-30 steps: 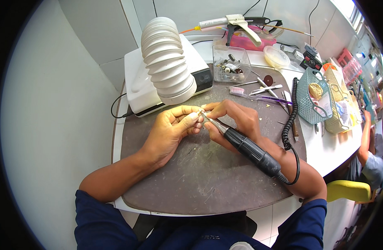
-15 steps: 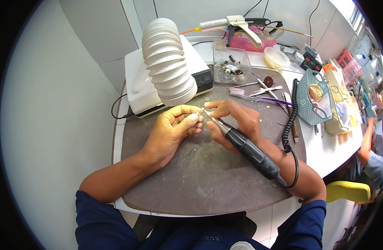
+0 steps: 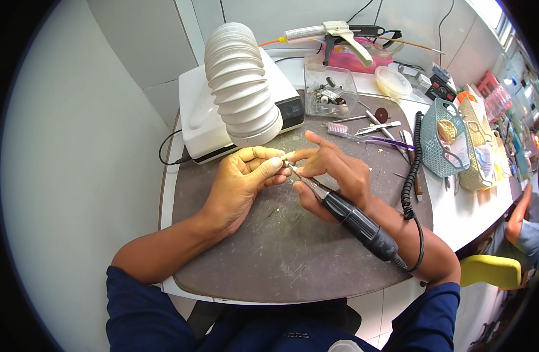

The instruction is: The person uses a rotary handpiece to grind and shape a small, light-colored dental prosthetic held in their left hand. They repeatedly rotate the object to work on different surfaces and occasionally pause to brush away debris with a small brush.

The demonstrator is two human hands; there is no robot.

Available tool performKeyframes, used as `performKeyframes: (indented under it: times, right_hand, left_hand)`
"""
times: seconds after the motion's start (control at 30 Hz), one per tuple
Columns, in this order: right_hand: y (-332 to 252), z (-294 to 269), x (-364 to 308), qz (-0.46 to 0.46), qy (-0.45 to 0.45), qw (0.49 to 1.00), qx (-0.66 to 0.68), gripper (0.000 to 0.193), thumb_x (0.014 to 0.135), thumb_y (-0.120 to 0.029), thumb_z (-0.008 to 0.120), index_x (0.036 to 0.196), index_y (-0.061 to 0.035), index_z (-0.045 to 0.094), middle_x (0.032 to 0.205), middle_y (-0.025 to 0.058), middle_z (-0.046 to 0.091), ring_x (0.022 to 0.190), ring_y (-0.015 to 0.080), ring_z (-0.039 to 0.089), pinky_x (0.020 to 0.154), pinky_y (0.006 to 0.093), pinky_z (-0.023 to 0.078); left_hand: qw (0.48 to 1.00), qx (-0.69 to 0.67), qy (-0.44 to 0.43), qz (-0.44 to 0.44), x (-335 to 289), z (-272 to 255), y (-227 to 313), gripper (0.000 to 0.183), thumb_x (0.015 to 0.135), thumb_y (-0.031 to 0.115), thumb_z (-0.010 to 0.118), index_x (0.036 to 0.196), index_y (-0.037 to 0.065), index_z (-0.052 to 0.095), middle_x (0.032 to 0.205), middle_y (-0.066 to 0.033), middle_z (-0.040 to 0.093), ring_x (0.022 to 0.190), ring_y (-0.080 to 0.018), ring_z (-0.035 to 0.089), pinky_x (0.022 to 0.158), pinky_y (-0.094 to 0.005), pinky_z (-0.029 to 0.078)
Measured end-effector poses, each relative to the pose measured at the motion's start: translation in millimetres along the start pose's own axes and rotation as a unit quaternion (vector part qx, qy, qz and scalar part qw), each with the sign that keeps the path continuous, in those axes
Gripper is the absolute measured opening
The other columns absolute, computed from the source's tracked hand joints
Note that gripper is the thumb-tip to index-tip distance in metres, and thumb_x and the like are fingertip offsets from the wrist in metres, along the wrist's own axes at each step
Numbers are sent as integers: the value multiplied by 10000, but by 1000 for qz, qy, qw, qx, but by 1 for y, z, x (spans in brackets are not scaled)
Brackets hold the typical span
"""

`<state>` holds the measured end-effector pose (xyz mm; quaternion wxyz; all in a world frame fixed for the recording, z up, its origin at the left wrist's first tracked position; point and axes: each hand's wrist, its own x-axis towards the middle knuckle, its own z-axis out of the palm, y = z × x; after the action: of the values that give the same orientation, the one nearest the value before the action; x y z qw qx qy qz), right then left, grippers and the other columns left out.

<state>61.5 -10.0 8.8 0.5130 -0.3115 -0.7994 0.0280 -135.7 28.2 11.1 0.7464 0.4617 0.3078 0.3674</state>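
Over one brown work mat [image 3: 263, 258], a tiny pale piece [image 3: 286, 161] is pinched between the thumb and fingers of the left hand [image 3: 237, 185], while one black-and-silver rotary handpiece [image 3: 363, 227] is gripped pen-fashion by the right hand [image 3: 343, 176], one finger lifted away. The handpiece's tip is held at or just beside the piece; whether the two touch cannot be told. The work is judged to be under way, with piece and tool brought together, but how much is finished or left cannot be read on so small a surface. Beyond the hands, one white ribbed hose [image 3: 243, 88] is arched over one white boxy unit [image 3: 198, 117]. To the right, one toothbrush [image 3: 392, 142] with pink bristles, one dark red disc [image 3: 381, 115] and several slim hand tools, not all separable, are laid near one coiled black cord [image 3: 411, 170]. Two perforated baskets, one teal [image 3: 439, 146] and one cream [image 3: 476, 173], are stood side by side. Farther back, one clear bin [image 3: 356, 97] is filled with small parts, and one dispensing gun [image 3: 345, 40] is propped by one pink container [image 3: 363, 61].
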Motion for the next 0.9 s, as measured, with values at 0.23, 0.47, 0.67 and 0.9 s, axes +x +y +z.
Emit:
performKeyframes:
  times: [0.23, 0.47, 0.67, 0.9]
  right_hand:
    - [0, 0, 0, -1, -4, 1000, -4, 182, 733, -39, 738, 848, -7, 599, 762, 109, 674, 881, 315, 736, 1015, 520, 488]
    - [-2, -1, 0, 13, -2, 1000, -3, 205, 720, -22, 750, 853, -50, 597, 841, 94, 684, 892, 263, 718, 1007, 491, 504]
    - [-1, 0, 0, 16, 4, 1000, -4, 191, 733, -31, 745, 856, -32, 598, 824, 109, 682, 884, 284, 725, 991, 488, 512]
    - [5, -1, -2, 49, 20, 999, -9, 173, 763, -17, 716, 886, 16, 599, 813, 144, 671, 929, 307, 727, 966, 477, 529]
  left_hand:
    - [1000, 7, -20, 5, 0, -4, -2, 164, 966, 128, 632, 1086, 17, 613, 1016, -66, 672, 912, -98, 630, 840, -245, 522]
    - [1000, 7, -12, 9, 0, -1, -1, 250, 966, 125, 636, 1162, -28, 613, 1023, -75, 678, 914, -100, 642, 849, -239, 536]
    - [1000, 11, -20, 8, 1, -3, -2, 239, 962, 129, 643, 1152, -15, 623, 1047, -69, 682, 930, -95, 641, 857, -240, 534]
    - [999, 25, -21, -14, -1, -1, 1, 207, 957, 124, 646, 1136, 25, 616, 1062, -53, 669, 972, -93, 626, 870, -248, 522]
